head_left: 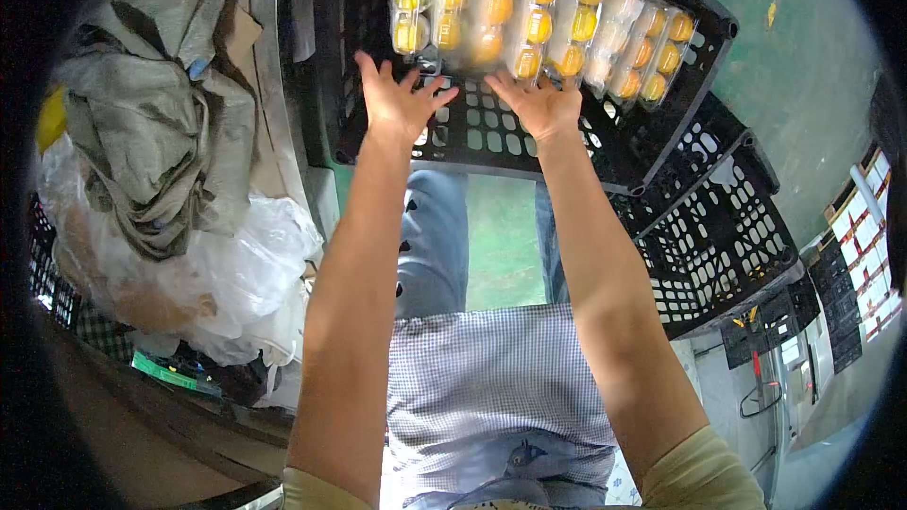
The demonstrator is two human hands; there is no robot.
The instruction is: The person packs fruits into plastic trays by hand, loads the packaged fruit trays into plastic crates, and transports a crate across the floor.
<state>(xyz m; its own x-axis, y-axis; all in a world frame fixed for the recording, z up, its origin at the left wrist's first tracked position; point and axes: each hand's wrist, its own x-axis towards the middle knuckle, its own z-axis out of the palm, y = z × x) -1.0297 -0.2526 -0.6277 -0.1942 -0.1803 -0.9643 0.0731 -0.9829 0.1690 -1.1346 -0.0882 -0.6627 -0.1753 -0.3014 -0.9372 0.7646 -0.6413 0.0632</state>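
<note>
A black plastic crate (491,132) with slotted walls lies in front of me. Inside it stands a row of clear plastic packs (539,26), each showing round yellow-to-orange items whose kind I cannot make out. My left hand (402,106) is over the crate with fingers spread, below the leftmost packs, and holds nothing. Close to the lower ends of the middle packs is my right hand (543,106), its fingers stretched out. Whether its fingertips touch a pack cannot be told. One pack (489,19) between the hands looks blurred.
Another black crate (709,227) sits at the right. On the left, a grey-green cloth (161,123) lies over clear plastic bags (217,274). A metal edge (291,66) runs beside the crate. Green floor (794,85) shows beyond, and shelving stands at far right.
</note>
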